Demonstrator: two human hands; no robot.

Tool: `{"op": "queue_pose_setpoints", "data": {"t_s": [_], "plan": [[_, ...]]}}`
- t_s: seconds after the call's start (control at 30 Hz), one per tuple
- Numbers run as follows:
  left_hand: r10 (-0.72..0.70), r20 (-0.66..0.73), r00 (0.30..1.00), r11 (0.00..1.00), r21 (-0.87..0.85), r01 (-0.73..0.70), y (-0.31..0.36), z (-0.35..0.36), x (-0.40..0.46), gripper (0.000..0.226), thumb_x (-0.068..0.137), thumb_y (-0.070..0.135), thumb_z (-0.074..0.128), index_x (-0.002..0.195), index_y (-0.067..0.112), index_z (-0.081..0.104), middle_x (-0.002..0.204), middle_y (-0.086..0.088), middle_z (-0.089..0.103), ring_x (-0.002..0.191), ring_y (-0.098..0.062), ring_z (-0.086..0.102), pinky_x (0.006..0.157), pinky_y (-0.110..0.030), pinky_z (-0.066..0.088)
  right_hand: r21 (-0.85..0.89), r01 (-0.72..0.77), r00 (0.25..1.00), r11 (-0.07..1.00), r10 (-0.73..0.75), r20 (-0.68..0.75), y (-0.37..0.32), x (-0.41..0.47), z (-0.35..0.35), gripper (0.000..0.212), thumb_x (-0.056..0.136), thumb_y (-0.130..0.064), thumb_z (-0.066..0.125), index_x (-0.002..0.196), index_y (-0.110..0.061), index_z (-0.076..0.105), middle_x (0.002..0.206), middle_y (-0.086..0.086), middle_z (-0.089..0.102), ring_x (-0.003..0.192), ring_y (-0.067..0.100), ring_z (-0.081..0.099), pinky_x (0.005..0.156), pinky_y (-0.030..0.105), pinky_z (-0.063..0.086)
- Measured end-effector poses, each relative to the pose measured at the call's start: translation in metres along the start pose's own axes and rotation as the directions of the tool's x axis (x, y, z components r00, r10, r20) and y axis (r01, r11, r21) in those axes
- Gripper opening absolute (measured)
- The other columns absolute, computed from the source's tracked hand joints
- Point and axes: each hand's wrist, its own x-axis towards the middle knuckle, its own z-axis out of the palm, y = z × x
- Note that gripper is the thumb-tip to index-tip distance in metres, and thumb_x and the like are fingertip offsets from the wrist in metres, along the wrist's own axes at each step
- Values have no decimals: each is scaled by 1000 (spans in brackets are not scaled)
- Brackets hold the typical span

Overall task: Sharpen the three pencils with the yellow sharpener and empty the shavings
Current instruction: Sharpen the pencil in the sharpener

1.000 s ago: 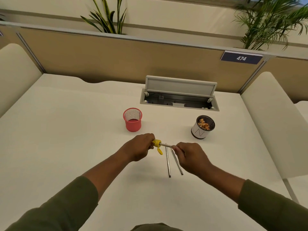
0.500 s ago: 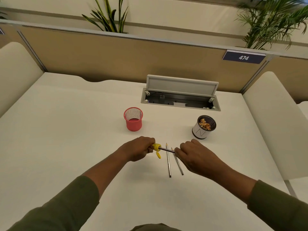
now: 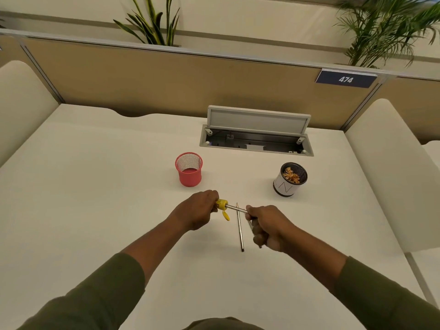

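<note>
Head view: left hand point(image 3: 198, 210) grip holds yellow sharpener point(image 3: 222, 204); right hand point(image 3: 267, 228) grip pinches inserted pencil point(image 3: 235, 207); another pencil point(image 3: 240, 228) lies on counter point(image 3: 95, 186).

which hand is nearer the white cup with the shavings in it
Right. The right hand is in front of the white cup, slightly to its left; the left hand holding the yellow sharpener is much farther left.

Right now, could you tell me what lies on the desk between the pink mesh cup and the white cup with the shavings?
Nothing: in the head view, the desk between the pink mesh cup and the white cup is bare.
</note>
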Motion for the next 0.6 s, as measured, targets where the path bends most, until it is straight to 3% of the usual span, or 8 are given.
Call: {"op": "queue_pose_setpoints", "data": {"t_s": [0.07, 0.13, 0.23, 0.3, 0.37, 0.5, 0.57, 0.6], "plan": [[-9, 3, 1000, 1000, -4, 9, -1, 1, 0, 9, 92, 9, 45, 89, 18, 46, 92, -1, 61, 82, -19, 57, 69, -37, 48, -110, 5, 1000, 994, -1, 31, -2, 1, -1, 34, 100, -31, 46, 78, -6, 55, 47, -2, 25, 38, 13, 20, 42, 22, 23], [-27, 22, 999, 1000, -7, 27, -3, -1, 1, 7, 93, 10, 46, 90, 17, 46, 94, -2, 61, 83, -20, 57, 70, -38, 48, -476, 237, 968, 847, -245, 46, 2, 1, -1, 40, 99, -38, 43, 78, -11, 62, 49, -2, 39, 42, 15, 36, 45, 24, 31], [-26, 77, 997, 1000, 7, 26, -6, -5, 2, 6, 94, 14, 49, 90, 17, 47, 93, -2, 62, 84, -22, 57, 72, -41, 49, -866, 469, 743, 175, -608, 280, 9, 4, -11, 26, 98, -37, 40, 93, -18, 58, 76, 0, 60, 67, 19, 54, 58, 33, 41], [-13, 114, 993, 1000, 26, 10, -7, -8, 3, 10, 94, 17, 50, 86, 20, 45, 89, 0, 59, 82, -23, 55, 70, -42, 47, -852, 448, 538, -270, -680, 498, 11, 7, -22, 19, 98, -30, 43, 98, -17, 56, 81, 2, 57, 66, 22, 51, 60, 34, 40], [8, 147, 989, 999, 38, -14, -7, -12, 4, 15, 94, 18, 50, 83, 24, 42, 85, 4, 54, 80, -22, 53, 68, -41, 44, -749, 391, 383, -535, -645, 661, 10, 11, -33, 17, 97, -25, 49, 96, -12, 60, 71, 2, 51, 59, 22, 43, 57, 33, 34], [38, 146, 988, 997, 60, -47, -3, -12, 5, 15, 93, 16, 50, 84, 26, 42, 86, 6, 55, 79, -19, 53, 67, -39, 45, -660, 363, 200, -658, -637, 745, 9, 14, -40, 18, 97, -19, 52, 91, -6, 62, 62, 4, 46, 52, 22, 37, 52, 32, 33], [29, 110, 994, 997, 61, -36, -1, -11, 4, 12, 93, 15, 49, 87, 24, 45, 89, 5, 59, 80, -18, 56, 68, -38, 48, -689, 442, 205, -575, -683, 701, 14, 13, -35, 17, 94, -18, 56, 82, -6, 62, 58, 5, 48, 46, 24, 39, 46, 31, 34], [29, 90, 996, 998, 58, -35, 0, -12, 4, 10, 94, 14, 48, 89, 22, 46, 90, 3, 61, 81, -18, 58, 69, -38, 50, -734, 513, 271, -444, -728, 630, 16, 12, -30, 19, 93, -18, 57, 78, -7, 61, 57, 6, 50, 45, 25, 42, 44, 30, 34]]}}
